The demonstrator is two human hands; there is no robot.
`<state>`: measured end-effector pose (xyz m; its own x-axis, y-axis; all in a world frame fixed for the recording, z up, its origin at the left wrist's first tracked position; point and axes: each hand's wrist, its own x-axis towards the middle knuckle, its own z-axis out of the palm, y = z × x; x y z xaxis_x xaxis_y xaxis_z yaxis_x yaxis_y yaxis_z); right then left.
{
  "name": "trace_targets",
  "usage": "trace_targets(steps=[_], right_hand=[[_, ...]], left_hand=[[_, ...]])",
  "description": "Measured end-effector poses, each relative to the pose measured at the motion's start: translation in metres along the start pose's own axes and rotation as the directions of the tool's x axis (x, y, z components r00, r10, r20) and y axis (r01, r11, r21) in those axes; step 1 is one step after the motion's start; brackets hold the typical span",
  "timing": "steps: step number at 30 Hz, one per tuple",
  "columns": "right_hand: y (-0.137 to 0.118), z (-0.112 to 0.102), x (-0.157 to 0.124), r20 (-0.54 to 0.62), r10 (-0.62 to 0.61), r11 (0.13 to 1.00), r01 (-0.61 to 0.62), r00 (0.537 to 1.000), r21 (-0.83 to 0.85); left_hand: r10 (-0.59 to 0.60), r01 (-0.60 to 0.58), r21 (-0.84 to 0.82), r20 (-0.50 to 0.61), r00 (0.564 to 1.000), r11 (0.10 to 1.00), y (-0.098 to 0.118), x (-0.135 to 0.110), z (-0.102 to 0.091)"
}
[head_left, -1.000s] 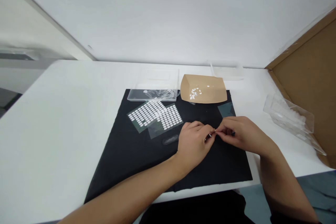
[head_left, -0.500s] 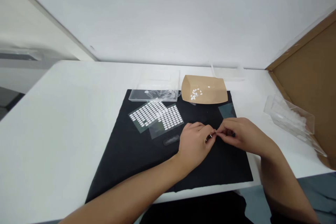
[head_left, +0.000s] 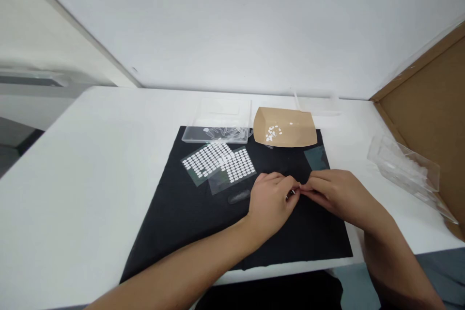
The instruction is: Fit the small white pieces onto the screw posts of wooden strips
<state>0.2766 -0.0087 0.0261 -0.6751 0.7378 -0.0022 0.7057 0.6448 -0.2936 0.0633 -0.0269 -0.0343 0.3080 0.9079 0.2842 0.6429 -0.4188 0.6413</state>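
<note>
My left hand [head_left: 271, 202] and my right hand [head_left: 332, 193] meet fingertip to fingertip over the right part of a black mat [head_left: 189, 223]. Both are pinched closed on something tiny that their fingers mostly hide. A small pale bit shows inside the curl of my left fingers, too small to name. Left of my hands lie two overlapping clear sheets of white oval stickers [head_left: 240, 164]. Between the sheets and my left hand rests a clear, flat, elongated piece [head_left: 239, 197].
Behind the mat stand an open clear plastic box [head_left: 218, 139] with slim clear pieces and a brown paper tray [head_left: 298, 135] holding small white ovals. A dark green sheet [head_left: 315, 157] lies at the mat's right. Clear containers [head_left: 405, 167] sit near a cardboard box [head_left: 428, 106].
My right hand has turned slightly, its fingers drawn closer together at the pinch. The whole view has shifted a little; the things on the table keep their places.
</note>
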Motion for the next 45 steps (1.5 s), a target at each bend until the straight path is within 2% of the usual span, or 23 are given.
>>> trace_targets(steps=[6,8,11,15,19,31,39,45], right_hand=[[-0.003,0.001,0.000,-0.031,-0.052,0.989,0.047,0.998,-0.143],[-0.001,0.000,-0.001,-0.021,-0.060,0.993,0.058,0.998,-0.105],[0.002,-0.002,0.000,-0.010,-0.070,0.997,0.071,0.997,0.041],[0.003,-0.002,0.002,-0.077,0.070,0.971,-0.050,0.995,0.234],[0.003,0.002,0.005,-0.072,0.197,0.942,-0.168,0.978,0.290],[-0.001,0.011,0.009,0.019,0.255,0.926,-0.250,0.967,0.284],[-0.007,0.012,0.010,0.001,0.256,0.954,-0.253,0.967,0.161],[-0.005,0.014,0.010,0.002,0.235,0.964,-0.233,0.972,0.131]], left_hand=[[-0.006,0.006,0.001,-0.002,1.000,1.000,0.001,0.000,-0.001],[-0.006,0.006,0.004,-0.003,1.000,1.000,0.001,0.000,-0.001],[-0.002,0.001,-0.014,-0.006,1.000,1.000,0.001,-0.001,-0.001],[0.007,-0.008,-0.032,-0.025,1.000,0.999,0.001,-0.002,-0.001],[0.008,-0.009,-0.027,-0.037,0.999,1.000,0.001,-0.002,0.000],[-0.001,0.001,-0.017,0.003,1.000,1.000,0.000,-0.002,-0.001],[0.008,-0.008,-0.003,-0.008,1.000,1.000,0.000,-0.003,0.000],[0.006,-0.006,0.005,0.005,1.000,1.000,0.001,-0.002,-0.002]])
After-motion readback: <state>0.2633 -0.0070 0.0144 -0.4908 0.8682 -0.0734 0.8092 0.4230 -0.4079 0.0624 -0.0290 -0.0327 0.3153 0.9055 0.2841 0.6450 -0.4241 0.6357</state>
